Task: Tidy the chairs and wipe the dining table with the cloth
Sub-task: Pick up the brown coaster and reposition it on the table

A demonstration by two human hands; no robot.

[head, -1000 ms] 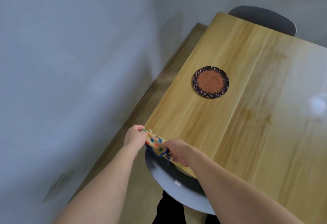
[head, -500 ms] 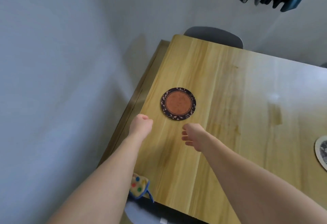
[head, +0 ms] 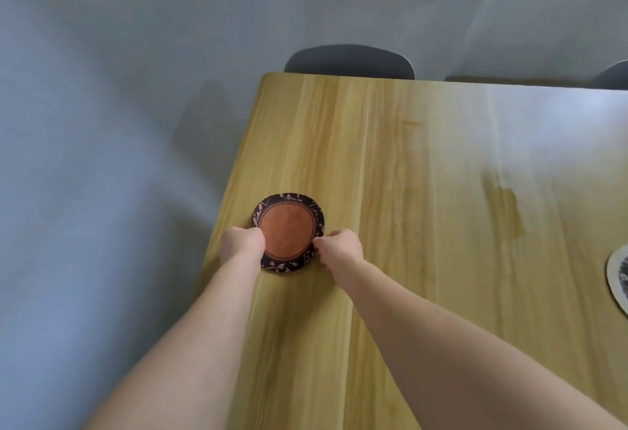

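Hands, left [head: 243,242] and right [head: 339,247], pinch opposite edges of round leaf-rimmed orange mat [head: 288,229] on pale-wood dining table [head: 424,191].

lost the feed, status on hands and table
Both hands, left and right, grip round mat. Cloth not in view. Second mat on table.

A: Any readable text, labels, numbers?

B: None. The round mat [head: 288,233] at lower centre of the frame has only a leaf pattern on its dark rim, no letters.

A: The pale disc [head: 619,280] cut off at the right edge?

B: Dark print on it, too blurred and cropped to read.

A: Table top, chairs, wall?

B: No writing, brand or sign legible on any of them.
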